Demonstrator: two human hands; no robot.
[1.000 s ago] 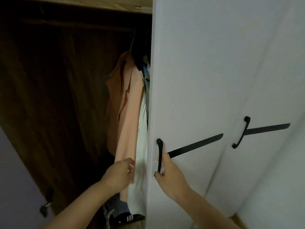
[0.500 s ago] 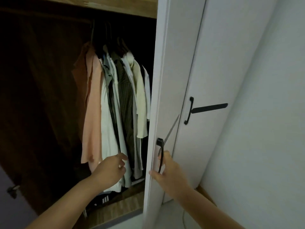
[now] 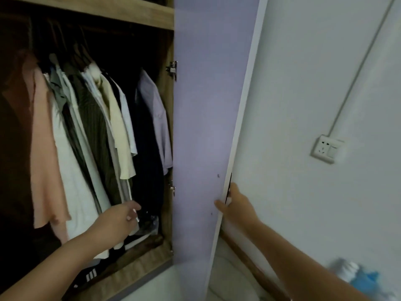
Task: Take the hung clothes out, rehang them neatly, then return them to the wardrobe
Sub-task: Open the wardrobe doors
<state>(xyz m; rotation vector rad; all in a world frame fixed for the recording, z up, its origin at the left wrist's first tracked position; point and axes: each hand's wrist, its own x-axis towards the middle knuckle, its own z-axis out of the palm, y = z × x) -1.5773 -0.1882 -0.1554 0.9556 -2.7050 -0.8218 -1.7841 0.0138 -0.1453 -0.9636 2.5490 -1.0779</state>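
While the right hand [image 3: 235, 205] curls round the free edge of the tall lilac-faced wardrobe door [image 3: 206, 127], thumb on the inner face and fingers wrapped to the outer side by the black handle [image 3: 228, 187], the door stands swung wide, nearly edge-on to the white wall [image 3: 303, 83]. The left hand [image 3: 117, 222] reaches into the dark wooden wardrobe [image 3: 108, 11] with fingers loosely bent and holding nothing, its fingertips just beside the lower hems of the hung clothes [image 3: 97, 131].

Those clothes hang in a tight row under the top shelf: a peach short-sleeved shirt [image 3: 43, 148] nearest the left side, then white and pale grey garments, a dark olive striped shirt [image 3: 93, 127], a cream shirt [image 3: 115, 127], a dark navy piece, and a pale lavender shirt [image 3: 156, 114] nearest the right wall of the wardrobe. Two silver hinges [image 3: 172, 69] sit on that right wall. Dark folded things, one with white stripes, lie on the wardrobe floor near its front edge.

On the white wall a white socket plate [image 3: 327, 148] sits with a thin conduit running up from it. A blurred blue and white object [image 3: 358, 274] shows at the lower right corner.
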